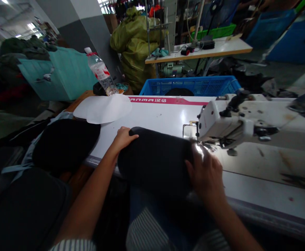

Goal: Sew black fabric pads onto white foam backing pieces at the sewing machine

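A black fabric panel [154,158] with rounded corners lies across the front edge of the white sewing table [165,116]. My left hand [123,138] grips its upper left corner, thumb on top. At the panel's right end is my right hand [207,170], somewhat blurred, with its fingers bent on the fabric close to the lit needle area. The head of the sewing machine [220,122] stands just beyond those fingers. What the right fingertips touch exactly is hard to see.
White paper-like pieces [105,108] and a plastic bottle [101,71] are at the table's back left. More black panels [67,143] are stacked at left. A blue crate [189,83] stands behind the table. Dark scissors [300,180] lie at right.
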`<state>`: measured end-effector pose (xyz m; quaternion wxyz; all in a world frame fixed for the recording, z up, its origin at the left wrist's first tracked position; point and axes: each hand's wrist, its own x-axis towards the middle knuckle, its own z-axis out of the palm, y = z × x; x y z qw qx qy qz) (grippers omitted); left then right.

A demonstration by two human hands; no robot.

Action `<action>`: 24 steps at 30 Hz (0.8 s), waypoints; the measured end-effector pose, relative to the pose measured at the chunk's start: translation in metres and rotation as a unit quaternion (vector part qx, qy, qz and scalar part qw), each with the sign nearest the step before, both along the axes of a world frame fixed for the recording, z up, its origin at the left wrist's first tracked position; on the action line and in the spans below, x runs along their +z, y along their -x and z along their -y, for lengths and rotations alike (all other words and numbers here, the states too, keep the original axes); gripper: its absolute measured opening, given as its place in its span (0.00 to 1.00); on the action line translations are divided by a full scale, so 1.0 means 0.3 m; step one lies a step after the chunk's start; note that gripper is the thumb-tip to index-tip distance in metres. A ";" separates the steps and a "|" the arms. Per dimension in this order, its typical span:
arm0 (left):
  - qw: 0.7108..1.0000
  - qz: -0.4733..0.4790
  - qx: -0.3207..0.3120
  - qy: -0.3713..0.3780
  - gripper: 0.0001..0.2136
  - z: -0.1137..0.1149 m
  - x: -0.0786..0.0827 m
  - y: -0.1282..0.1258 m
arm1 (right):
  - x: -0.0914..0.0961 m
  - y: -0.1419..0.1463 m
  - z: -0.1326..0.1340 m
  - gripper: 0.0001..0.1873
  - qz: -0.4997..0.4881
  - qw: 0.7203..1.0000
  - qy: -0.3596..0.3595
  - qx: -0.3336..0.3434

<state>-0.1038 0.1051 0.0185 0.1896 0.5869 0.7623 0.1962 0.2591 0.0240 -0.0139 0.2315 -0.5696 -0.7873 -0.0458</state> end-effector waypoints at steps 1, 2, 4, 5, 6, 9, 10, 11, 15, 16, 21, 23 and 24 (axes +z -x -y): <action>1.000 0.009 -0.020 0.006 0.13 0.023 0.009 -0.010 | -0.012 -0.016 0.050 0.34 -0.002 1.000 -0.006 0.001; 0.999 0.019 -0.040 0.011 0.12 0.052 0.020 -0.022 | -0.024 -0.034 0.102 0.35 -0.002 1.000 -0.003 0.010; 0.996 0.047 -0.078 0.010 0.13 0.128 0.044 -0.059 | -0.038 -0.072 0.198 0.34 -0.013 0.999 0.004 0.032; 0.993 0.065 -0.095 0.005 0.13 0.171 0.056 -0.084 | -0.036 -0.088 0.235 0.34 -0.015 0.999 0.009 0.049; 0.990 0.085 -0.110 -0.002 0.14 0.215 0.069 -0.112 | -0.027 -0.101 0.262 0.33 -0.021 0.998 0.007 0.062; 0.975 0.160 -0.153 -0.021 0.12 0.336 0.107 -0.216 | 0.041 -0.115 0.277 0.33 -0.056 0.994 -0.002 0.090; 0.968 0.183 -0.171 -0.023 0.10 0.369 0.121 -0.250 | 0.072 -0.111 0.266 0.33 -0.079 0.992 0.003 0.099; 0.960 0.204 -0.190 -0.023 0.09 0.395 0.136 -0.282 | 0.102 -0.106 0.251 0.32 -0.108 0.987 0.022 0.114; 0.952 0.236 -0.191 -0.026 0.08 0.451 0.194 -0.357 | 0.189 -0.086 0.199 0.23 -0.210 0.941 0.184 0.190; 0.952 0.251 -0.175 -0.022 0.11 0.454 0.206 -0.364 | 0.199 -0.084 0.194 0.22 -0.220 0.932 0.213 0.193; 0.934 0.334 -0.123 0.037 0.22 0.448 0.232 -0.385 | 0.209 -0.088 0.206 0.22 -0.222 0.932 0.217 0.185; 0.934 0.341 -0.095 0.041 0.15 0.450 0.230 -0.400 | 0.209 -0.093 0.216 0.22 -0.218 0.934 0.219 0.180; 0.932 0.351 -0.085 0.041 0.15 0.453 0.228 -0.408 | 0.209 -0.096 0.221 0.22 -0.217 0.934 0.224 0.175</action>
